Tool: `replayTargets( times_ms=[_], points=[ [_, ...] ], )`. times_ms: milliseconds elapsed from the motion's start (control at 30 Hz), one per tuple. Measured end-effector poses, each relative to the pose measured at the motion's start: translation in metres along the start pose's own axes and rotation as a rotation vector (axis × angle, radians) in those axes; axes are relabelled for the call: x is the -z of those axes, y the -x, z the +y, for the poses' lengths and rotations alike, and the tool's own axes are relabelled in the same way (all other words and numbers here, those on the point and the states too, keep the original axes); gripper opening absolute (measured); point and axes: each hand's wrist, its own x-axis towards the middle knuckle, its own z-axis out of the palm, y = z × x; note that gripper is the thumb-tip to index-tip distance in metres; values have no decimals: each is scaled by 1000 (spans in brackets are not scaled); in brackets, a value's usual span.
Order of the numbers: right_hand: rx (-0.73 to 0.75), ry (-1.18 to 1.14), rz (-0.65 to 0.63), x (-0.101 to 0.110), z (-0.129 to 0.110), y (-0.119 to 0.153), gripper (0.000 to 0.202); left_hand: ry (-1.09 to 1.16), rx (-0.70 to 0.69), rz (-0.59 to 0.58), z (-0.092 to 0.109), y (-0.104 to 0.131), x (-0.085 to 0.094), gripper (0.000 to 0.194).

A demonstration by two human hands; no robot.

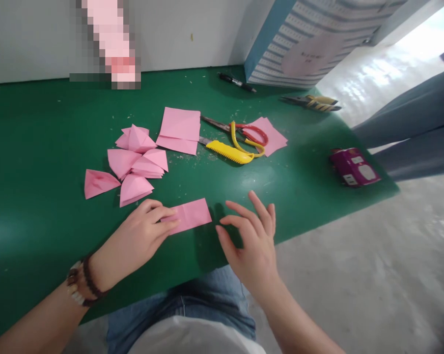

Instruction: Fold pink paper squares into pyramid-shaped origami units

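Observation:
A pink paper strip (193, 215), apparently a square folded in half, lies on the green tabletop with a crease across its middle. My left hand (144, 231) grips its left end, thumb and fingers closed over the edge. To the right of the strip, my right hand (249, 231) is raised a little with fingers spread and nothing in them. Beyond my left hand sits a cluster of folded pink paper pieces (135, 189). Flat pink paper squares (180, 123) are stacked farther back, near the middle.
Scissors (249, 135) with red and yellow handles lie beside a yellow utility knife (229, 151), partly over more pink paper (271, 135). Behind are a black pen (237, 82) and pliers (312, 102). A purple box (356, 167) stands near the right edge. Someone's legs (409, 123) are beyond.

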Motion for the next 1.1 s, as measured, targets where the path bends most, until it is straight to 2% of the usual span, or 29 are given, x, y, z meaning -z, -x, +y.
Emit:
replayTargets(
  times_ms=[133, 300, 533, 733, 867, 967, 1100],
  points=[
    [110, 80, -33, -18, -14, -14, 10, 30, 7, -87, -5, 1, 6, 39],
    [152, 115, -70, -31, -24, -11, 16, 91, 32, -154, -8, 3, 11, 55],
    [197, 37, -66, -37, -46, -7, 13, 132, 38, -123, -9, 0, 11, 53],
    [171, -34, -89, -48, -69, -5, 5, 141, 44, -126, -8, 0, 12, 41],
    [139, -133, -132, -41, -65, -6, 13, 158, 35, -129, -8, -1, 12, 35],
    [62, -82, -82, -34, -52, -10, 12, 139, 29, -103, -7, -2, 12, 31],
    [47, -24, -115, -33, -40, -10, 12, 105, 18, -94, -6, -2, 11, 24]
  ],
)
